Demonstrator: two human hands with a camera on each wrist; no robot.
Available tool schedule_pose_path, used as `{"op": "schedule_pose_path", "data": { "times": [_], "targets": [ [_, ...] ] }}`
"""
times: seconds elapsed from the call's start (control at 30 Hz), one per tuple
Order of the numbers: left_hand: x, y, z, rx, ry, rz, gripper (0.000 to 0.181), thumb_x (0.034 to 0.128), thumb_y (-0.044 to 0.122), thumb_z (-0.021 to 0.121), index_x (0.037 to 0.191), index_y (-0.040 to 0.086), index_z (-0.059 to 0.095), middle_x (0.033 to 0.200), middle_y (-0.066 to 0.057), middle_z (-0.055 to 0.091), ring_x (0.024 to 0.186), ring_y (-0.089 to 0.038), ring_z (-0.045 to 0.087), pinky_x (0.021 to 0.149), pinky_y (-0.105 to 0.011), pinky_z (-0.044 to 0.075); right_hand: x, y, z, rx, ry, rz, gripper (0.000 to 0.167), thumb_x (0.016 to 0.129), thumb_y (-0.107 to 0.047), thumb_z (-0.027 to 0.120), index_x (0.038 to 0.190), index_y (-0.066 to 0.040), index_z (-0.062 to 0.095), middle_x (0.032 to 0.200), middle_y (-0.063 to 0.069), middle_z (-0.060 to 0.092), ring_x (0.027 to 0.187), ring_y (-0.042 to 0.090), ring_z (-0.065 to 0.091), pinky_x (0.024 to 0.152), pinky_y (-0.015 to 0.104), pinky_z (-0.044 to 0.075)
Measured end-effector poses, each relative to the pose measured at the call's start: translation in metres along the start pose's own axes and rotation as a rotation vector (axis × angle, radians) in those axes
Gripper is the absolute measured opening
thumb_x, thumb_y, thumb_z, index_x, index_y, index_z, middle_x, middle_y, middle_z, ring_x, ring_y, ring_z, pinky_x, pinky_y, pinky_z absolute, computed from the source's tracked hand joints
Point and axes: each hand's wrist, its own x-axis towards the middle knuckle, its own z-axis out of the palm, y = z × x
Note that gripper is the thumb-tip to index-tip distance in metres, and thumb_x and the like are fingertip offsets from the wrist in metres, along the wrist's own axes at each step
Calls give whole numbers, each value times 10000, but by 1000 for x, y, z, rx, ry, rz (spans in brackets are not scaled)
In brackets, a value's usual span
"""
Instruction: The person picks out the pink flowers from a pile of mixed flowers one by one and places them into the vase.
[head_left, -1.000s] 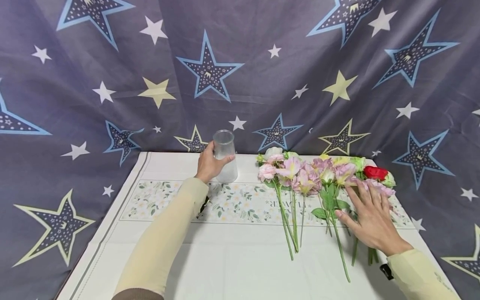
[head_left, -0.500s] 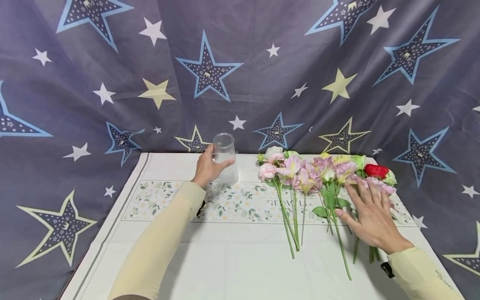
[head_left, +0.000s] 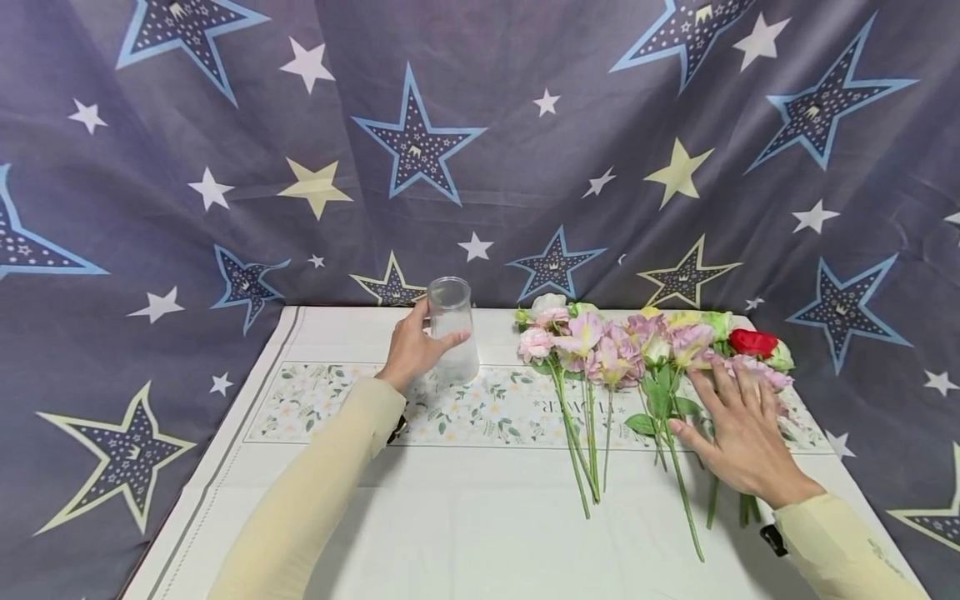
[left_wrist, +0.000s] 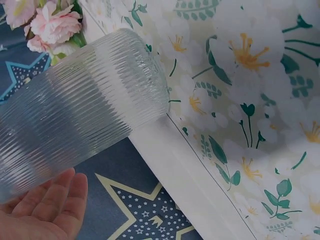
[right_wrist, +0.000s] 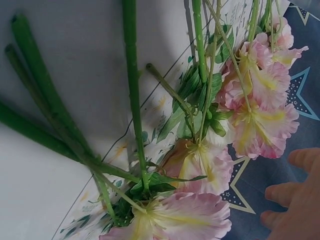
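Observation:
A clear ribbed vase (head_left: pixel 454 346) stands upright on the floral strip left of the flowers. My left hand (head_left: pixel 414 346) grips its side, thumb across the front; in the left wrist view the fingers (left_wrist: pixel 55 205) curl along the vase (left_wrist: pixel 85 110). Over the right part of the flower bunch, my right hand (head_left: pixel 742 433) lies with fingers spread. Pink and lilac blooms (head_left: pixel 611 358), a red rose (head_left: pixel 752 342) and green stems lie around it. The right wrist view has the hand (right_wrist: pixel 295 195) beside pink petals (right_wrist: pixel 265 125); whether it touches them I cannot tell.
A white cloth (head_left: pixel 480 533) covers the table, with a printed floral strip (head_left: pixel 322 400) across its back half. Long green stems (head_left: pixel 684 500) point toward the front edge. Behind the table hangs a dark curtain (head_left: pixel 495 75) with stars.
My left hand and the vase have come slightly nearer, the vase's base now on the floral strip. The right hand has stayed over the flowers.

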Motion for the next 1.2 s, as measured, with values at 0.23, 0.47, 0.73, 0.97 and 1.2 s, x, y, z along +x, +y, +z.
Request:
{"op": "schedule_pose_path", "data": {
  "times": [0.23,0.47,0.73,0.97,1.2],
  "targets": [
    [-10,3,-2,-10,-31,9,756,828,415,866,1454,191,507,1371,-106,627,1252,-341,603,1009,-485,513,-1,0,0,6,-8,9,847,992,-538,585,1642,-136,220,1680,255,118,1545,459,-63,1179,669,-115],
    [-19,0,-3,-1,-49,35,753,832,428,859,1459,217,501,1363,-99,628,1237,-345,614,998,-484,521,-1,0,1,8,-7,6,848,989,-540,589,1637,-124,235,1681,253,115,1543,467,-63,1178,669,-120],
    [-29,2,-5,-4,-65,53,775,819,440,866,1461,198,506,1354,-107,637,1228,-357,621,985,-497,529,-1,-1,0,10,-4,11,848,986,-537,594,1640,-137,231,1679,251,131,1549,446,-64,1186,659,-110],
    [-37,5,-7,20,-62,60,767,809,438,875,1439,186,518,1342,-110,645,1198,-345,636,964,-482,541,0,-1,3,8,0,5,843,989,-535,589,1647,-166,212,1687,231,118,1554,425,-77,1178,680,-99],
    [-48,6,-9,18,-75,93,736,819,425,871,1419,165,534,1284,-85,670,1140,-296,656,946,-459,547,0,-4,4,8,0,3,846,992,-539,582,1652,-183,190,1700,202,82,1554,414,-97,1180,671,-109]
  ]
}}
